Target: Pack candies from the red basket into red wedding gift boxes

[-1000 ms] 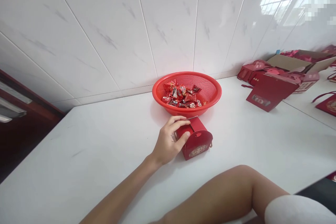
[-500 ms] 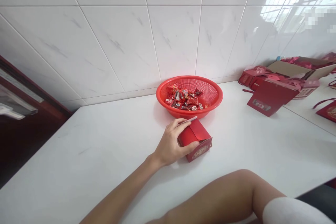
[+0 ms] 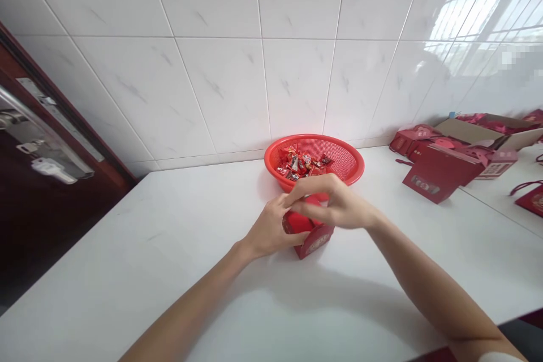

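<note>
A small red gift box (image 3: 318,242) with a gold print on its near side stands on the white tabletop. My left hand (image 3: 271,229) is wrapped round its left side, thumb at the near corner. From the right, my right hand (image 3: 335,203) arches over the box, its fingers bent and fingertips together at the top far-left edge, by the left fingers. The two hands hide much of the lid. Just behind sits a red plastic colander (image 3: 345,153) holding several wrapped candies (image 3: 303,162), partly covered by my right hand.
To the right, more red boxes (image 3: 441,172) lie beside an open cardboard carton (image 3: 470,130). A red bag with a cord handle (image 3: 532,201) is at the right edge. White tiled wall (image 3: 220,90) backs the tabletop (image 3: 169,237). A dark red door with keys (image 3: 53,168) is at left.
My right hand has come up from the lower edge onto the box's top. My left hand stays on the box. The view has shifted, showing more of the door.
</note>
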A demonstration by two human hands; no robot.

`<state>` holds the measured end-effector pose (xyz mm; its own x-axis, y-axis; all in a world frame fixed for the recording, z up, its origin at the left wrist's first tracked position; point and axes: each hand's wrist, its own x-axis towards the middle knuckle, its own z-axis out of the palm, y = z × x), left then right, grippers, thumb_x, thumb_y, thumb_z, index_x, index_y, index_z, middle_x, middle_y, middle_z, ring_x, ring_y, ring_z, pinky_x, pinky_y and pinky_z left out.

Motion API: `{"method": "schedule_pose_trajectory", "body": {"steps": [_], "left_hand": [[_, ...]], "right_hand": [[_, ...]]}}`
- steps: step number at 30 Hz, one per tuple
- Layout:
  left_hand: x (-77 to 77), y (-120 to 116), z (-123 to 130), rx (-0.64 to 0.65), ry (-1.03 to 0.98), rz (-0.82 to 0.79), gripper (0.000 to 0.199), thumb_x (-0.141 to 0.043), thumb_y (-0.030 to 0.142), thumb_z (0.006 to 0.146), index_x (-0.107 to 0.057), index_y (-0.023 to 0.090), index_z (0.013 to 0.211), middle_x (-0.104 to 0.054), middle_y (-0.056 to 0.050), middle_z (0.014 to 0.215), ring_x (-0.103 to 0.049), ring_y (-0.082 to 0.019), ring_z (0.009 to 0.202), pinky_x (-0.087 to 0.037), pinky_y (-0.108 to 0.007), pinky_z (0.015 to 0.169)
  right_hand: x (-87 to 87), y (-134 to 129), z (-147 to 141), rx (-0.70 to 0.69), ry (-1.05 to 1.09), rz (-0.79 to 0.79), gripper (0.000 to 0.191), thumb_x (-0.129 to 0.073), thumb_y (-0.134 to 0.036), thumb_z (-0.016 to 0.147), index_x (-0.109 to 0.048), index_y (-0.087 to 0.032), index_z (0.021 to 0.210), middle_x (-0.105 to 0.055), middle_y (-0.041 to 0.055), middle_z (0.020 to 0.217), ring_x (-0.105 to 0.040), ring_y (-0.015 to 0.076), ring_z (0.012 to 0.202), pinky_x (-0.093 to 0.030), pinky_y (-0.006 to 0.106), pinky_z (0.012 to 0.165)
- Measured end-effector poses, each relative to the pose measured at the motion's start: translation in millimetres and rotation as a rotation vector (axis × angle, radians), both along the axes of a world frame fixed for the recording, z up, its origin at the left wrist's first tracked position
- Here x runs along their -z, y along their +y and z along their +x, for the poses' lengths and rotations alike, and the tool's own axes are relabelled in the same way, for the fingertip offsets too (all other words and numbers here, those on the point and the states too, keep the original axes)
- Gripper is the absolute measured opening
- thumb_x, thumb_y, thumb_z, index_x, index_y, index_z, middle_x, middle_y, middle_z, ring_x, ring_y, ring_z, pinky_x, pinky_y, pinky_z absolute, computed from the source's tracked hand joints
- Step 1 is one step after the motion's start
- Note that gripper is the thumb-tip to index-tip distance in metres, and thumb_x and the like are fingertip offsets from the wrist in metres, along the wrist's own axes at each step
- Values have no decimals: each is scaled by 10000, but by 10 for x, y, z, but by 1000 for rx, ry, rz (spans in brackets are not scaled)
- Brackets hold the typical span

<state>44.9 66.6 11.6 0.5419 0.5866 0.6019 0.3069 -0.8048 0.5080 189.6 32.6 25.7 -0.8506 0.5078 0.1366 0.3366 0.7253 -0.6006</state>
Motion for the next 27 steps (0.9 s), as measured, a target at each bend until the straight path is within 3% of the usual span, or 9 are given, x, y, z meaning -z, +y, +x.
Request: {"method": "schedule_pose_trajectory", "body": {"steps": [4, 7, 11, 14, 17, 22, 27], "left_hand": [[-51, 28, -52, 119, 73, -253, 591, -828, 345, 732, -637, 243, 1282, -665, -89, 1308, -654, -285, 1166, -567, -405, 982], [-46, 35, -79, 117, 88, -329, 665, -834, 355, 721, -598, 239, 1331, -600, -117, 1400, -593, -307, 1265, -526, -432, 1045], [-70, 23, -100, 118, 127, -318, 673, -822, 377, 733, -582, 242, 1347, -608, -112, 1383, -575, -313, 1279, -501, -447, 1071], [-101, 8, -104, 107, 163, -304, 661, -816, 370, 738, -584, 246, 1345, -626, -99, 1356, -573, -312, 1267, -488, -456, 1081], [-111, -1, -103, 106, 186, -312, 660, -812, 363, 740, -591, 246, 1351, -610, -99, 1363, -570, -309, 1258, -480, -462, 1087], [-110, -9, -107, 129, 250, -420, 566, -794, 428, 763, -655, 254, 1284, -543, -118, 1413, -521, -335, 1318, -460, -479, 1097], [-146, -30, -105, 151, 81, -541, 517, -838, 481, 707, -628, 238, 1113, -601, -98, 1343, -517, -324, 1326, -492, -422, 1035]], "right_hand": [[-397, 90, 551, 225, -92, -4, 229, -632, -343, 917, -778, -245, 1064, -707, 12, 775, -582, 143, 674, -439, 291, 718], [-561, 117, 697, 336, -184, -47, 239, -563, -284, 945, -779, -207, 1012, -665, -6, 710, -490, 106, 579, -388, 277, 659], [-610, 98, 603, 353, -284, -107, 210, -568, -305, 940, -761, -223, 932, -637, -23, 714, -456, 97, 572, -344, 268, 588], [-654, 51, 554, 413, -356, -64, 158, -596, -314, 911, -706, -217, 852, -597, -23, 679, -454, 110, 584, -318, 270, 561], [-727, -4, 586, 474, -371, -4, 138, -642, -343, 870, -645, -209, 836, -624, -7, 730, -511, 138, 659, -327, 275, 579], [-822, -68, 681, 487, -366, -64, 160, -697, -351, 818, -638, -223, 894, -671, 8, 859, -604, 178, 780, -376, 277, 603], [-846, -121, 715, 539, -407, -122, 272, -726, -378, 781, -571, -213, 931, -675, 33, 944, -621, 222, 885, -411, 293, 632]]}}
